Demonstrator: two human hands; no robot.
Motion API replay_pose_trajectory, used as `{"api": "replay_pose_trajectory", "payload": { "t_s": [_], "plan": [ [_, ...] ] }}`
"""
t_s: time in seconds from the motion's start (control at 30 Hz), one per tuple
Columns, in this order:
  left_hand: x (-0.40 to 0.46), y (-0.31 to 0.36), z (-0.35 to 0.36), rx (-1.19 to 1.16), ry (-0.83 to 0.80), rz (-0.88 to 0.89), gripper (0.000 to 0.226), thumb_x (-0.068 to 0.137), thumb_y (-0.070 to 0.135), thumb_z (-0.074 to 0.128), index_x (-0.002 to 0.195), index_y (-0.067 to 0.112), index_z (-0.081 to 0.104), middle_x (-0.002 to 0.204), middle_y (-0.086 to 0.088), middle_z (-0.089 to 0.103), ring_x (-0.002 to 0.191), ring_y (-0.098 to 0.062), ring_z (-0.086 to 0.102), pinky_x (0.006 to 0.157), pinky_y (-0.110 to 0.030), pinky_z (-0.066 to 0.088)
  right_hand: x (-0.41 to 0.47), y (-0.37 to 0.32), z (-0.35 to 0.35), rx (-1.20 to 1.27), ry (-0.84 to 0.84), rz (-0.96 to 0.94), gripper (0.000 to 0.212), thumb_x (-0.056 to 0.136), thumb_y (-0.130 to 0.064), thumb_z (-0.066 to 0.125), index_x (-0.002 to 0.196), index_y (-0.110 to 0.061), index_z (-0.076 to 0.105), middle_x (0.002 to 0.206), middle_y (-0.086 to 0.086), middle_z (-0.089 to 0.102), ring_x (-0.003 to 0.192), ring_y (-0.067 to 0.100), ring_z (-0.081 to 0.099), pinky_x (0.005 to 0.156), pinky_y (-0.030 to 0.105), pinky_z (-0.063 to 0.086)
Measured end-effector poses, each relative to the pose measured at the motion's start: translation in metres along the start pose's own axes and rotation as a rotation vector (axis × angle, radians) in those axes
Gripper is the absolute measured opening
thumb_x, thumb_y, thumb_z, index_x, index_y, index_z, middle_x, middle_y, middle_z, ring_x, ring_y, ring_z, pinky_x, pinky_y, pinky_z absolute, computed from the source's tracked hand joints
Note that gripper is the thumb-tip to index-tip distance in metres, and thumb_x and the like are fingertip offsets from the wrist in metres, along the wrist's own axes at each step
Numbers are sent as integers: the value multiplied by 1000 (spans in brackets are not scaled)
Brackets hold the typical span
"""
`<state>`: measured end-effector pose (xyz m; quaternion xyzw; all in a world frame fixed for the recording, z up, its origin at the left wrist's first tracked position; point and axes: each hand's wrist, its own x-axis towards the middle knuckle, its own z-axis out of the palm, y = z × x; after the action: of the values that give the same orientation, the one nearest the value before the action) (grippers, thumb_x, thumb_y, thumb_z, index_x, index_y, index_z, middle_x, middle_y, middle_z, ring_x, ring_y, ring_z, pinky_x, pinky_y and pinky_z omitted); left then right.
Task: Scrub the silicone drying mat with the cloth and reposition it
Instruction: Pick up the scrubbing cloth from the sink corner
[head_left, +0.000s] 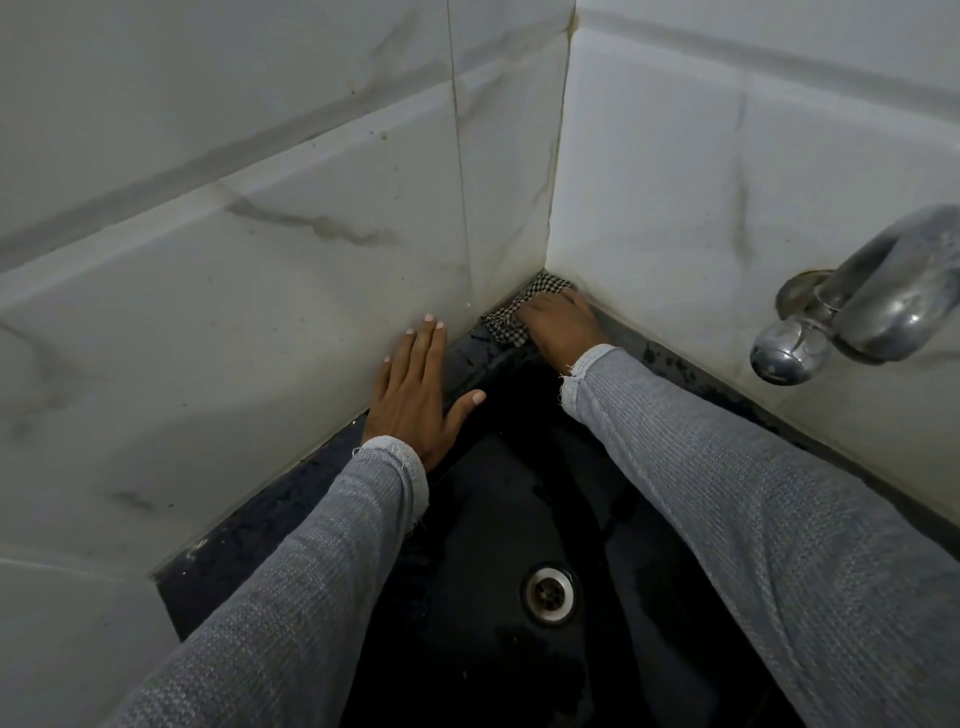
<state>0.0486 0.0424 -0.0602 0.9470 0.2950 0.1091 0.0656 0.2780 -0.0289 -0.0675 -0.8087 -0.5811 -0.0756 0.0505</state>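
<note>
Head view: checked cloth (511, 310) sits jammed in the far corner where the two tiled walls meet, on the black ledge of the sink (311, 499). Right hand (558, 325) is on top of it, palm down, fingers curled over the cloth's near-right part; pressing it flat rather than pinching, as far as I can tell. Cloth sticks out beyond the fingertips toward the corner and to the hand's left.

No silicone drying mat identifiable. Dark surface under the cloth looks wet and speckled; cannot tell whether that is a mat or just the sink rim.

Left hand (415, 389) is just left of the cloth, apart from it. Spread wide and flat, holding nothing: fingers up against the left wall tile (234, 234), thumb splayed out over the black ledge toward the basin.

Both arms in grey knit sleeves (727, 493), frayed cuffs at the wrists.

Below the hands, between the forearms: black basin, wet, with a metal drain (549, 594) nearer the camera.

Right of the right hand, on the right wall: chrome tap (872, 306), spout over the basin side, well apart from the cloth.
</note>
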Motion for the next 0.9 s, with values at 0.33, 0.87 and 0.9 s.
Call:
{"api": "replay_pose_trajectory", "payload": {
  "t_s": [0.33, 0.87, 0.9],
  "plan": [
    [-39, 19, -19, -65, -24, -47, 86, 84, 69, 16, 151, 18, 2, 158, 3, -1, 145, -19, 3, 115, -44, 16, -65, -30, -59, 598, 292, 192, 28, 92, -10, 43, 119, -4, 46, 107, 12, 58, 92, 22, 55, 77, 27, 43],
    [-206, 183, -50, -197, -158, 212, 86, 84, 69, 22, 151, 19, 1, 158, 4, -5, 145, -19, 2, 115, -45, 16, -361, -61, -139, 1627, 311, 999, 56, 63, -31, 84, 112, -17, 61, 108, 6, 69, 96, 23, 67, 80, 43, 56],
    [-212, 197, -51, -207, -156, 236, 86, 83, 69, 22, 151, 19, 1, 158, 5, -4, 145, -19, 3, 115, -45, 16, -380, -58, -145, 1537, 327, 995, 57, 62, -26, 85, 112, -15, 60, 108, 5, 69, 96, 21, 67, 81, 41, 56]
  ]
}}
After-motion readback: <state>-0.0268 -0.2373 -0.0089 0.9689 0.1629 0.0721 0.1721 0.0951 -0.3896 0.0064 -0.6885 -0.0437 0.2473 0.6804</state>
